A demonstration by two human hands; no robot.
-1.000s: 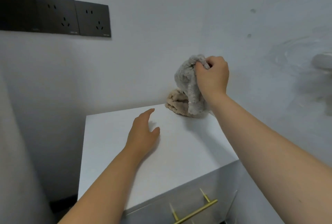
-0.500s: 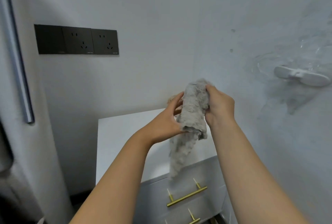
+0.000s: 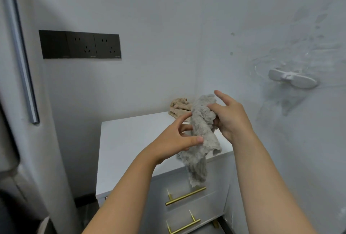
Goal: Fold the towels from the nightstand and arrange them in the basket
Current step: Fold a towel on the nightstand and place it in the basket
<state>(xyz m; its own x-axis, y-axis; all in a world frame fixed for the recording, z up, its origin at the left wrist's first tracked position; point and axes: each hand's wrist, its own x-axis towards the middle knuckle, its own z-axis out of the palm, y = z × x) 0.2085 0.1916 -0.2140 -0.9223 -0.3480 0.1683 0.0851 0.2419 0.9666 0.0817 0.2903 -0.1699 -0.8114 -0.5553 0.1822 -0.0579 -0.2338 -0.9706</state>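
Note:
A fluffy grey towel [image 3: 201,136] hangs bunched in the air above the front right part of the white nightstand [image 3: 129,140]. My right hand [image 3: 229,116] holds its upper end, thumb pressed on the cloth and forefinger stretched out. My left hand [image 3: 176,139] touches the towel's left side lower down, thumb against the cloth and fingers spread loosely. A crumpled beige towel [image 3: 178,107] lies at the nightstand's back right corner by the wall. No basket is in view.
The nightstand has two drawers with brass bar handles [image 3: 185,196]. Black wall sockets [image 3: 80,44] sit up left. A white wall hook [image 3: 293,80] sticks out at the right. A grey upright edge with a metal bar [image 3: 22,50] stands on the left.
My right hand lifted the grey towel off the beige one and brought it forward over the nightstand. My left hand rose from the tabletop to the towel, and my right forefinger has stretched out.

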